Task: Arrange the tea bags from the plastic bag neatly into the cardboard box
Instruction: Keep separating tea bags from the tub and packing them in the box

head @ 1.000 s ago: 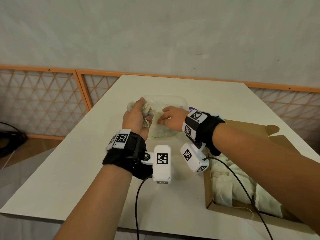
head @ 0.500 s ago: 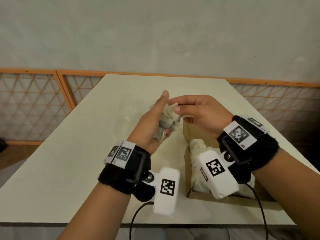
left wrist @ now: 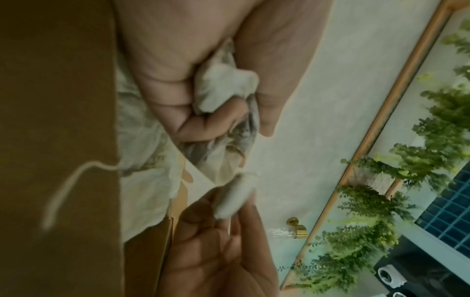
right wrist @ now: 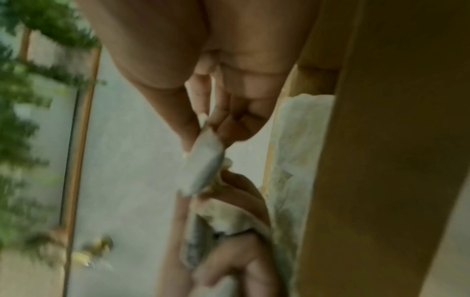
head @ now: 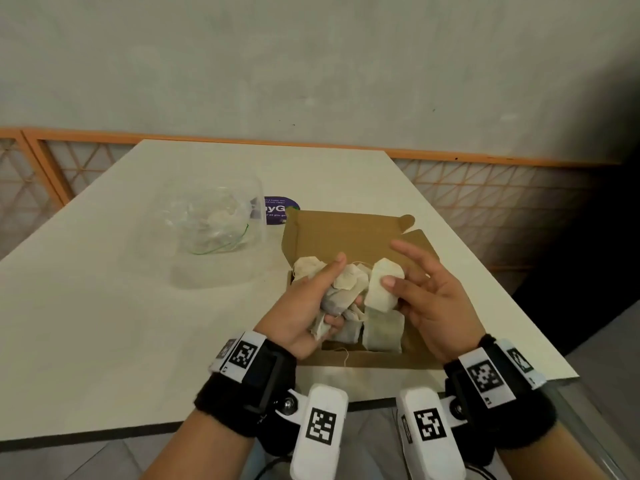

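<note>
Pale table (head: pixel 104 323) against a grey wall (head: pixel 311 64), orange lattice railing (head: pixel 485 188) behind it. I see my left hand (head: pixel 304 313) over the near-left part of the cardboard box (head: pixel 346 233), fingers curled around a crumpled clump of tea bags (head: pixel 346 287), thumb stretched up along them. Left wrist view confirms the clench on the clump (left wrist: pixel 223 88). My right hand (head: pixel 433 299) is just beside it over the box, pinching a single tea bag (head: pixel 382 285) between thumb and fingers, remaining fingers spread loosely; right wrist view shows that same tea bag (right wrist: pixel 203 166) edge-on, blurred. More tea bags lie in the box (head: pixel 382 332) under both hands, some flat at the near side, a string (head: pixel 343 355) trailing over the near wall. Box flaps open at the far side. Plastic bag (head: pixel 214 223) sits well left of the box on the table, crumpled, some tea bags inside, count unclear. Purple sticker (head: pixel 280 211) between bag and box, partly hidden.
</note>
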Demonstrator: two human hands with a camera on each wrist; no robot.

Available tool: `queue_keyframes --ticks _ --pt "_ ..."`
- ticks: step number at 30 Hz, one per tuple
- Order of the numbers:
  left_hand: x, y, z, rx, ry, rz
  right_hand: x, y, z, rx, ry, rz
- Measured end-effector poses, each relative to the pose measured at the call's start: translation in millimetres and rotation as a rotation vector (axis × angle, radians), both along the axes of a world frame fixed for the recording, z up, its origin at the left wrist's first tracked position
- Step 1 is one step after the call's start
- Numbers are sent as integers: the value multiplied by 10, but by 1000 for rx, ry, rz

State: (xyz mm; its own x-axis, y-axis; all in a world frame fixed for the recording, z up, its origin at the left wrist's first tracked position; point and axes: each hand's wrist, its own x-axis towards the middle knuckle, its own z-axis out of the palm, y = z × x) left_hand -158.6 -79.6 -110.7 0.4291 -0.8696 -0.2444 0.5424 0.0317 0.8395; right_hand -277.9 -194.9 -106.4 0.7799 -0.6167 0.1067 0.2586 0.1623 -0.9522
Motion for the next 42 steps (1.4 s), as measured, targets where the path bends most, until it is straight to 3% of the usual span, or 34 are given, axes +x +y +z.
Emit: queue_keyframes --ticks 4,13,19,25,29,34,37,42 --pt "-13 -57 -30 26 -98 33 -42 -32 -97 111 -70 68" --pt "-71 -73 -65 -6 -148 248 112 107 -178 64 19 6" --pt "-123 -76 -38 28 -185 242 198 252 -162 36 9 -99" --pt "-86 -86 -64 28 -96 252 166 191 -137 281 -88 -130" --pt "-43 -95 -87 -19 -2 249 166 161 -115 344 -109 -134" --pt "-40 -119 -92 -14 -8 371 121 51 -168 438 -178 -33" --pt "-59 -130 -102 27 -128 334 119 90 -169 351 -146 88" --pt "-85 -100 -94 32 -194 209 192 152 -161 211 -16 -8"
